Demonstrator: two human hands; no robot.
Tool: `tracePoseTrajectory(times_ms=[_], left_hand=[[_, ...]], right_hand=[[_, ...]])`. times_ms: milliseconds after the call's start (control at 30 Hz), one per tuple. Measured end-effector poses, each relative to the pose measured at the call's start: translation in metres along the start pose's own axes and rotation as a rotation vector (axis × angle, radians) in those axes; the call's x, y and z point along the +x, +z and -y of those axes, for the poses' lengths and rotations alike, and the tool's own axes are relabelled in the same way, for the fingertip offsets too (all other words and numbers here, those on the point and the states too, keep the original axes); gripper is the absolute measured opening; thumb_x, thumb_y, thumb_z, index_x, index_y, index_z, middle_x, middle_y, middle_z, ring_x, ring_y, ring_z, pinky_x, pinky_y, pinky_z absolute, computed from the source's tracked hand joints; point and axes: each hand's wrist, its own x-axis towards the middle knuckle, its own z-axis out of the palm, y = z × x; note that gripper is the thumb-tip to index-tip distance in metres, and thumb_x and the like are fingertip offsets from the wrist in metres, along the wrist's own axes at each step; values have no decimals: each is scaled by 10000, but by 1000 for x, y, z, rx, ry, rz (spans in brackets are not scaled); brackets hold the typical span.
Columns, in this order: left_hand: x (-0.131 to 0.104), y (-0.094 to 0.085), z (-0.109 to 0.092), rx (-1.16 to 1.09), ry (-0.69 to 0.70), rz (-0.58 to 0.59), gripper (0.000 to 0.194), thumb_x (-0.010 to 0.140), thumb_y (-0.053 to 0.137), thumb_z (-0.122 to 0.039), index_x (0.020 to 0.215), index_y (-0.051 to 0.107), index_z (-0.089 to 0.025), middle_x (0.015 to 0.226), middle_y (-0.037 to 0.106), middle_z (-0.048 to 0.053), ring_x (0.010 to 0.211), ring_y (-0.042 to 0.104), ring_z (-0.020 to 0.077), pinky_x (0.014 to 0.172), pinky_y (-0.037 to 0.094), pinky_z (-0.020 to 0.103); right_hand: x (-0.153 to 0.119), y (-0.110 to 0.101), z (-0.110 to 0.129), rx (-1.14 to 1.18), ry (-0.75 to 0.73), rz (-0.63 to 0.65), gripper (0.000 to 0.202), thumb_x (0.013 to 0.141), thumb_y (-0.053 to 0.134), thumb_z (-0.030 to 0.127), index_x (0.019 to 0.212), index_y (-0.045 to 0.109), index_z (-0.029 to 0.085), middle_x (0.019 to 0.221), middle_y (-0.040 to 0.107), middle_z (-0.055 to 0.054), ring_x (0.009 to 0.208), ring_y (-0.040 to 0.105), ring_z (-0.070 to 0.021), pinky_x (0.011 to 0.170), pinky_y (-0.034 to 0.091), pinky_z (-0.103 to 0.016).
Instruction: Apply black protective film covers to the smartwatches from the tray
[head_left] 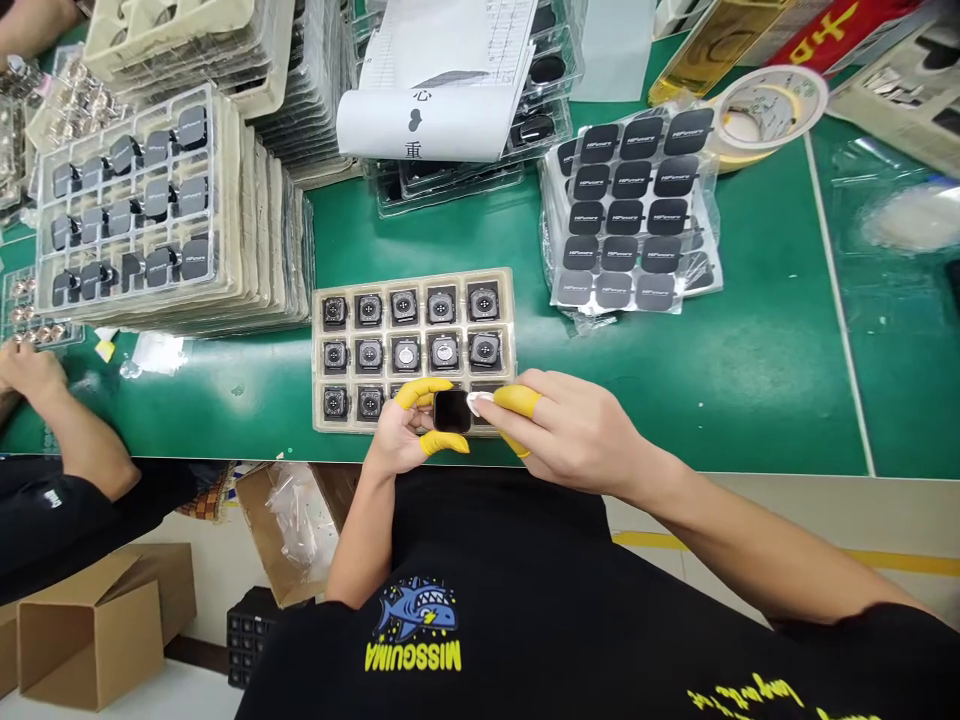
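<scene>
Wiping, seemingly | half-curled left hand [401, 438] grips black square glassy watch case [451, 412] | right hand [574, 428] pinches white cloth-like wad [481, 399] at its edge | next stroke needs steady hold

Just below the frame's centre, your left hand [399, 437] holds a dark-screened watch [452, 412]; your right hand [576, 426] holds a white wad [480, 400] at its right edge. A watch tray [387, 331] shows behind them, stacked trays [251, 235] upper left.

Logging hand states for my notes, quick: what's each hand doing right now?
Left hand: closed, holding a watch between yellow-covered fingers.
Right hand: closed, pinching a white wad at the watch's edge.
</scene>
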Motion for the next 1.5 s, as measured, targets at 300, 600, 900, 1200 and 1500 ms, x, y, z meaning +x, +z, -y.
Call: tracePoseTrajectory(times_ms=[300, 600, 900, 1200, 1500], left_hand=[[1, -8, -5, 4, 24, 95, 921, 596, 1051, -661, 1313, 727, -184, 1064, 849, 102, 923, 859, 255, 716, 715, 284], [-5, -8, -5, -8, 42, -32, 867, 597, 1079, -600, 1288, 714, -223, 956, 815, 15, 750, 828, 196, 671, 719, 297], [-5, -8, -8, 39, 21, 33, 893, 589, 1069, -630, 1300, 744, -199, 981, 807, 64, 763, 783, 187, 638, 662, 249], [-12, -7, 1, -52, -95, -103, 867, 512, 1122, -557, 1224, 748, -234, 920, 786, 33, 697, 725, 168, 602, 649, 252], [-15, -6, 1, 64, -130, 74, 826, 593, 1091, -584, 1250, 799, -179, 940, 715, 36, 688, 608, 92, 594, 560, 174]], right_hand=[[0, 2, 14, 148, -104, 7, 238, 1081, 621, 109, 1268, 768, 123, 867, 740, -44, 853, 654, -195, 660, 480, -339], [-9, 1, -11, 12, 98, -62, 480, 989, 667, 28, 1433, 737, 196, 946, 766, -68, 800, 606, -208, 640, 474, -343], [7, 14, 7, 196, -125, -35, 258, 1103, 556, 124, 1297, 725, 118, 919, 777, -61, 861, 687, -203, 685, 522, -343], [4, 21, -15, 148, -5, -120, 392, 1012, 549, 33, 1359, 698, 140, 891, 741, -72, 743, 594, -202, 638, 501, -328], [3, 29, 15, 245, -158, 15, 342, 1152, 401, 171, 1291, 711, 126, 839, 720, -48, 736, 561, -196, 609, 418, -347]])
